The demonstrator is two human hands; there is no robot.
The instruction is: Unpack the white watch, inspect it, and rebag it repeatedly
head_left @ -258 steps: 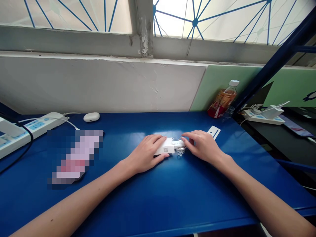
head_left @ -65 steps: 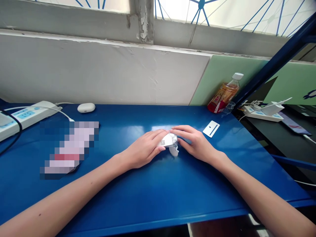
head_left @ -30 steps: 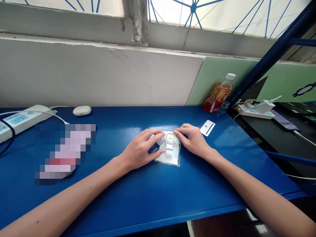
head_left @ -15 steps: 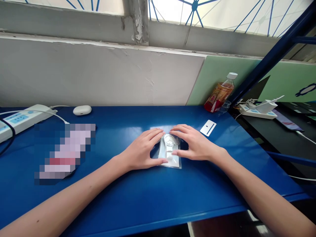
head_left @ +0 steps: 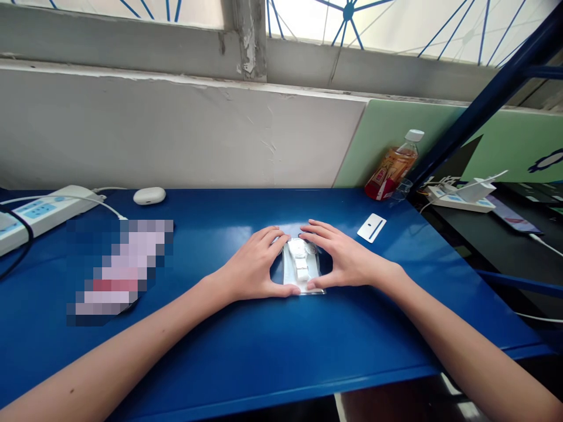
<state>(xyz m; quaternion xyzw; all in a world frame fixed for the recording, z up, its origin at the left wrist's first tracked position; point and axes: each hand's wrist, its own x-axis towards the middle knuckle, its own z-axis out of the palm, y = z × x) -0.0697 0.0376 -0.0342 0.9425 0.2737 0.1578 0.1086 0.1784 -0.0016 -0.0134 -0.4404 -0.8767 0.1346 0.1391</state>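
Note:
A white wristwatch in a clear plastic bag [head_left: 300, 266] lies flat on the blue table [head_left: 272, 346]. My left hand [head_left: 253, 268] frames the bag's left side, thumb at its near corner and fingertips at its far corner. On the other side my right hand [head_left: 341, 259] does the same, thumb and fingers touching the near and far right corners. Each hand arches over the table with fingers spread, pinching the bag's edges between thumb and fingers.
A small white card [head_left: 372, 227] lies right of my hands. A drink bottle [head_left: 393, 167] leans at the back right. A white earbud case [head_left: 149, 195] and a power strip [head_left: 39, 212] sit at the back left. A second power strip [head_left: 460, 196] lies on the neighbouring desk.
The watch bag was unfolded and laid flat a second ago. Since then both hands moved from its far end to frame its two sides.

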